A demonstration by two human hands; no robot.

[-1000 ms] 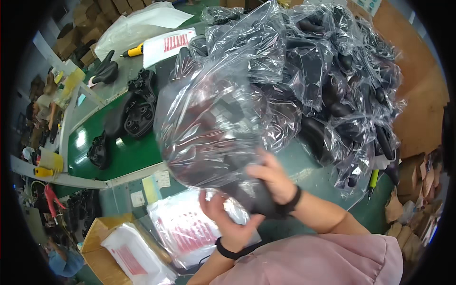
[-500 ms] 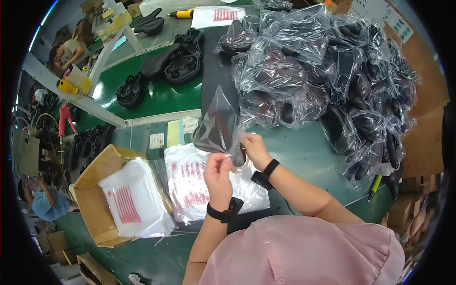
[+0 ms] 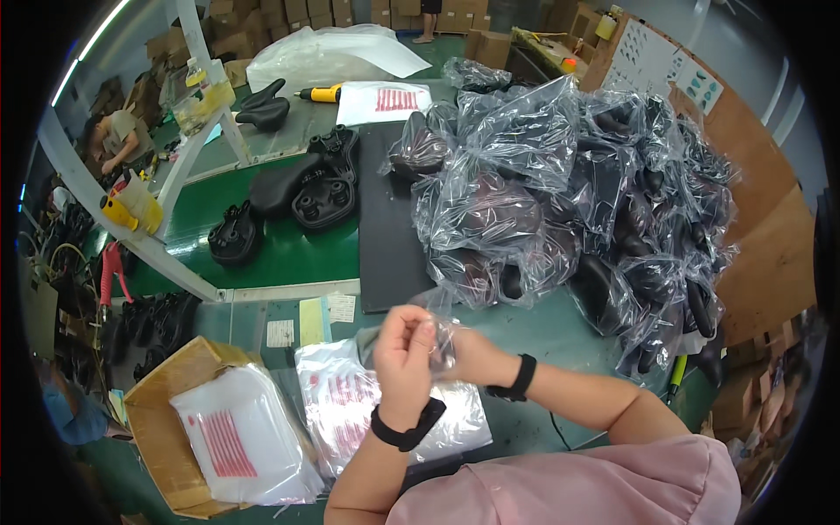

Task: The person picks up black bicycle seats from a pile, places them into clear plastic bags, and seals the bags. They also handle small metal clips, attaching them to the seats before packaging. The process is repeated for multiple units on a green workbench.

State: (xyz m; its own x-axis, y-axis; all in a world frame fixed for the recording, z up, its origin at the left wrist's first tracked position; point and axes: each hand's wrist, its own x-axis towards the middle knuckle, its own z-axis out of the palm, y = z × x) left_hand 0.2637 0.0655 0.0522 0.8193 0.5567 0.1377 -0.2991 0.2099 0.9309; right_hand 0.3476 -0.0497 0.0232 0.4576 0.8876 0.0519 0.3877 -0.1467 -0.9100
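Note:
My left hand [image 3: 404,354] is closed, its fingers pinching the gathered film of a clear plastic bag [image 3: 444,341] in front of me. Close against it, my right hand [image 3: 477,357] grips the same bag from the other side, its fingertips partly hidden. A dark bicycle saddle was visible inside this bag a moment ago; my hands now cover most of it. Below them lies a stack of flat plastic bags [image 3: 341,407] with red print. Ahead to the right is a large heap of bagged saddles [image 3: 499,210].
At left, a cardboard box [image 3: 157,411] holds more flat bags. Unbagged black saddles [image 3: 293,184] sit on the green surface beyond a black mat [image 3: 385,219]. A white metal frame [image 3: 66,166] rises at far left, and a yellow-handled tool [image 3: 321,94] lies at the back.
My hands have drawn together, bringing the bagged saddle lower and closer to me, mostly out of sight behind them. The view has tilted up, showing more of the room's far end.

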